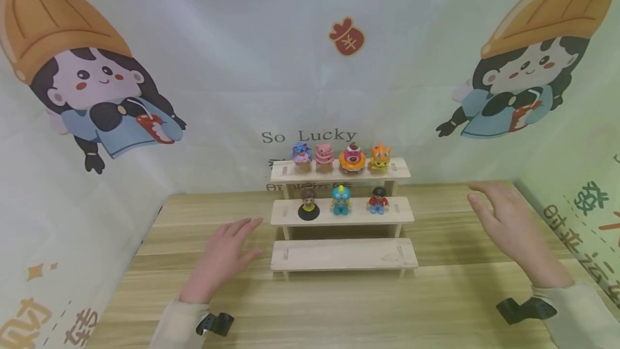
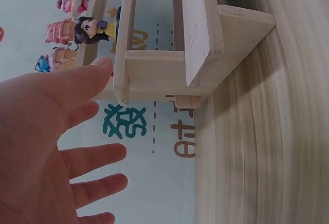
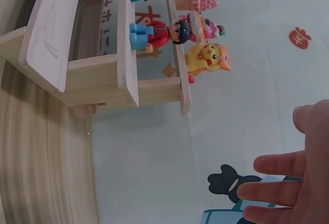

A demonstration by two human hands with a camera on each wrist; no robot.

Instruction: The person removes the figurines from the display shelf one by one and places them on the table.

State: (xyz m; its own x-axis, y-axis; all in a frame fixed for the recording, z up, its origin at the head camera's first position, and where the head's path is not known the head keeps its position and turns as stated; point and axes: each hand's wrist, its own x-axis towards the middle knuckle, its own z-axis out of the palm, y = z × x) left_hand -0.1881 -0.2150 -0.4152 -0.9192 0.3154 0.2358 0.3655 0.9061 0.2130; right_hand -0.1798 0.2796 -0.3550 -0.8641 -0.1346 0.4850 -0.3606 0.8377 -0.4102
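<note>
My left hand [image 1: 221, 256] hovers left of a three-step wooden stand [image 1: 344, 255], its fingers extended and holding nothing. To the right of the stand, my right hand [image 1: 508, 225] is held out with straight fingers, also empty. On the top step are a blue figurine [image 1: 302, 156], a pink one [image 1: 324, 157], a purple-faced one in an orange ring [image 1: 352, 159] and an orange-yellow one [image 1: 380, 158]. The middle step bears a brown-haired doll on a black base [image 1: 308, 204], a teal figure [image 1: 341, 201] and a figure in red jacket and black cap [image 1: 378, 201].
The stand is on a wood-grain table [image 1: 339, 316]. A pale printed cloth [image 1: 232, 69] hangs behind and along both sides, with cartoon figures, lettering and a red pouch motif [image 1: 346, 36]. Dark straps with small devices [image 1: 216, 324] sit on both wrists.
</note>
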